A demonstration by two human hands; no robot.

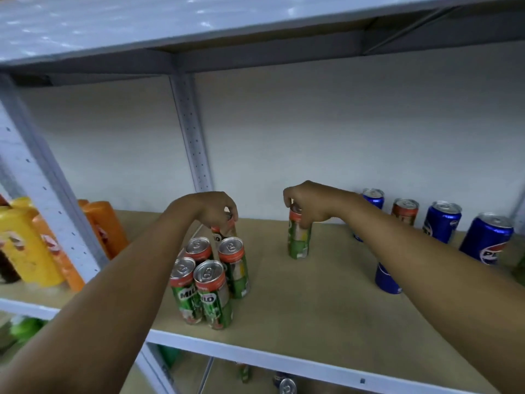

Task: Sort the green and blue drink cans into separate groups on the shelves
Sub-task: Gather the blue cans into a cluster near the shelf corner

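On the shelf [326, 317], five green cans [211, 291] huddle near its front edge toward the left; the left hand [211, 210] curls its fingers round the top of the rearmost can [220, 233] in that group. Toward the middle of the shelf, a lone green can [299, 240] stands upright, and the right hand [308, 204] pinches its rim from above. Blue cans [441, 221] stand along the right end of the shelf, with one more green can [404, 211] among them near the back. Orange and yellow bottles [27, 245] fill the neighbouring bay at left
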